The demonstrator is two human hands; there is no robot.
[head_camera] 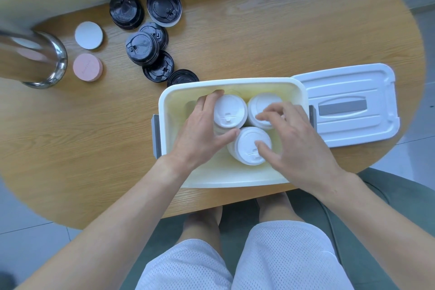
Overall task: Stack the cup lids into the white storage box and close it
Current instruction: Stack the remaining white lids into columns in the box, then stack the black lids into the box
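Note:
The open white storage box stands near the table's front edge and holds three stacks of white cup lids. My left hand grips the far-left white stack, fingers round its far side and thumb on its near side. My right hand reaches in from the right; its fingertips touch the far-right stack and its thumb lies on the near stack. The box's white cover lies flat to the right. Several black cup lids are scattered and stacked beyond the box.
A white round coaster and a pink one lie at the far left beside a shiny metal cylinder. The box has grey side latches. The oval wooden table ends just before my knees.

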